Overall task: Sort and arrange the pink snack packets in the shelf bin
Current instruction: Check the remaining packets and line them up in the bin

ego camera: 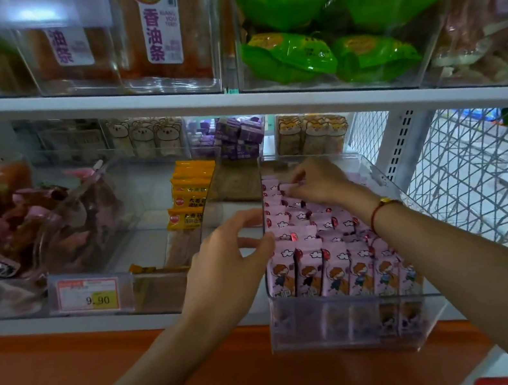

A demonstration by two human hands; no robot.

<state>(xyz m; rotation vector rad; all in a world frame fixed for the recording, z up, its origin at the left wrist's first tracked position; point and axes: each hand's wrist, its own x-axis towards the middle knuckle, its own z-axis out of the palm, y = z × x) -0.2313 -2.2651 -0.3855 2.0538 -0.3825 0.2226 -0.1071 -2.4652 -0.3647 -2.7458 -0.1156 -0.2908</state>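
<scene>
A clear plastic shelf bin [354,327] stands on the lower shelf, pulled partly past the shelf edge. It holds several rows of upright pink snack packets [337,266] printed with a cartoon child. My left hand [228,264] grips the bin's left wall near its top, thumb at the inner side by the packets. My right hand [315,183] reaches over the packets toward the back of the bin and pinches the top of a pink packet [285,186] in the rear rows. A red string bracelet sits on that wrist.
A clear bin of yellow packets [190,196] stands left of the pink bin, with a price tag [89,294] reading 9.90 in front. Further left is a bin of brown and pink wrappers [48,228]. Green packets [318,28] fill the upper shelf. White wire mesh [466,172] is at right.
</scene>
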